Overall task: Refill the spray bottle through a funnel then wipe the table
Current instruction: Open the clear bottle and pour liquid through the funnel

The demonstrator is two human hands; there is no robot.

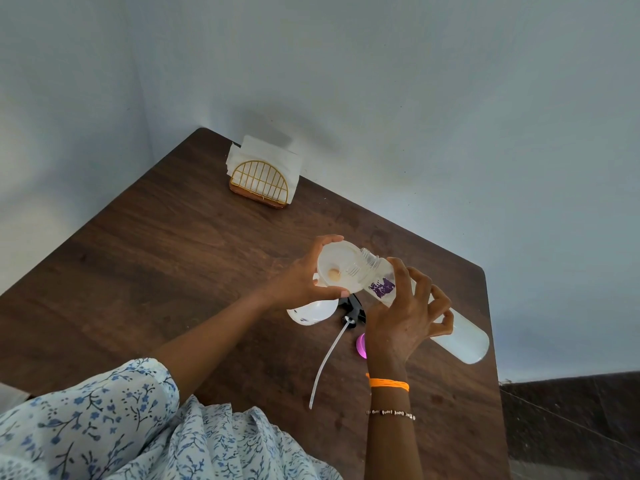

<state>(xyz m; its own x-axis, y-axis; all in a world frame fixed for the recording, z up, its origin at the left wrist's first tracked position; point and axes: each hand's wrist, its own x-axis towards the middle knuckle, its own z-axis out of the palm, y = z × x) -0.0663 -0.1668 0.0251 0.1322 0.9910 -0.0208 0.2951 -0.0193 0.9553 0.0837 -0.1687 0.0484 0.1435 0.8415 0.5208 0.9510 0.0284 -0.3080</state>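
My left hand [298, 284] grips the rim of a translucent white funnel [337, 268]. Beneath the funnel stands the small white spray bottle [311, 312], with its top hidden by my hand. My right hand [403, 317] holds a long clear bottle [464, 341] with a purple label, tilted so that its open threaded mouth rests at the funnel's rim. The black spray head [353, 311] with its long white dip tube [325, 365] lies on the dark wooden table [180, 258] between my arms.
A pink cap [361, 346] lies on the table just left of my right wrist. A gold wire napkin holder [259, 180] with white napkins stands at the far corner by the wall. The table's right edge is close to the tilted bottle's base.
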